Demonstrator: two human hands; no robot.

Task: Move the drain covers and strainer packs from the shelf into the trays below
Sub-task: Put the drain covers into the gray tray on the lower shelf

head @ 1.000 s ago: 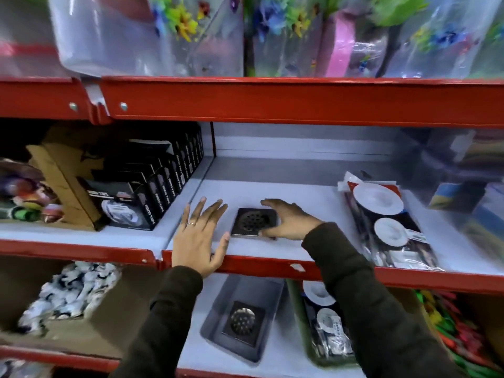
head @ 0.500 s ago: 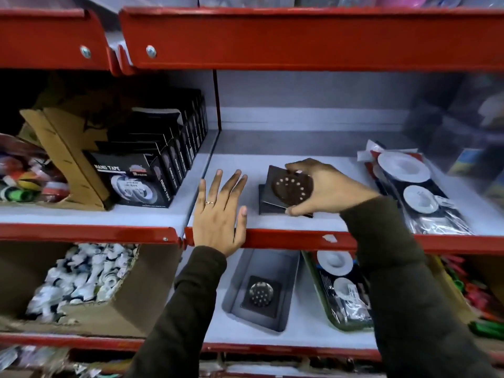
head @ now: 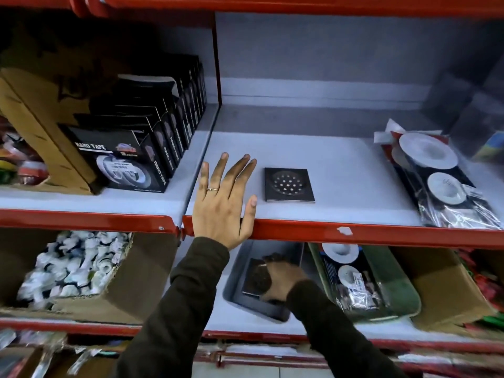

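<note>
Holding drain cover (head: 255, 278) inside grey tray (head: 237, 271)

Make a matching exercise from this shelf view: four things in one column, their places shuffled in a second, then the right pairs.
Things:
1. left hand
2. right hand
3. square drain cover
4. strainer packs

Places:
A. far right of the upper shelf
B. in the grey tray on the lower shelf
C. flat over the upper shelf's red front edge
D. middle of the upper shelf, just right of the spread fingers

Pairs: 1-C, 2-B, 3-D, 4-A
</note>
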